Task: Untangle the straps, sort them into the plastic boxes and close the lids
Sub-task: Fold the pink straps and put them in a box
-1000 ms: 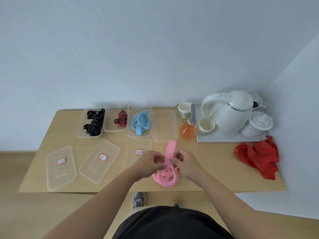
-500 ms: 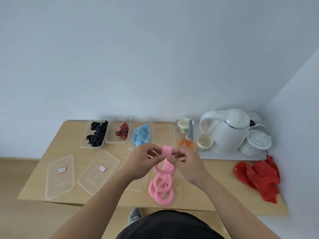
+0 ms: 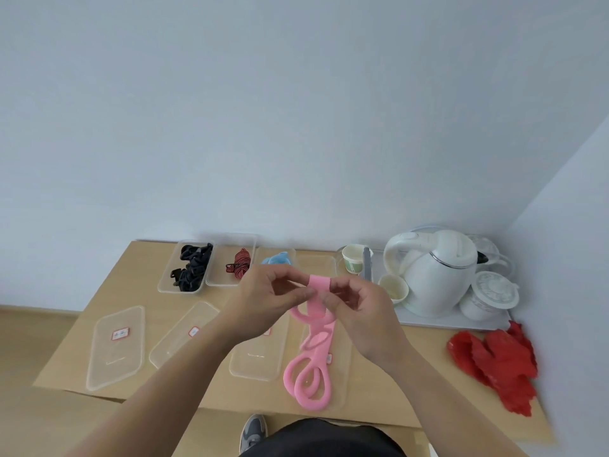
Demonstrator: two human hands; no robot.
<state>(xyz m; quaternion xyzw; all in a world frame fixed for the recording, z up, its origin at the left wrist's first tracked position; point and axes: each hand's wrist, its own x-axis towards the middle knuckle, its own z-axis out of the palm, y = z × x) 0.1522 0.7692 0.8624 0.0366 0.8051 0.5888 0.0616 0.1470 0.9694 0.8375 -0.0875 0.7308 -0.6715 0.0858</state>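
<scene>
Pink strap (image 3: 313, 357) dangling, pinched by left hand (image 3: 263, 301), right hand (image 3: 359, 308), raised together

At the table's (image 3: 138, 275) 2 o'clock we find a kettle (image 3: 435, 275) and a lidded cup (image 3: 491, 293) on a tray (image 3: 454, 321); at 4 o'clock, a red cloth (image 3: 497, 364).

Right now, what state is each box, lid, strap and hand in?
pink strap: tangled in loops, held up over a lid
left hand: pinches the pink strap
right hand: pinches the pink strap
black strap box: open, straps inside
red strap box: open, strap inside
blue strap box: open, strap inside, partly hidden
fourth box: open, no strap seen
lids: all off, flat on the table
</scene>
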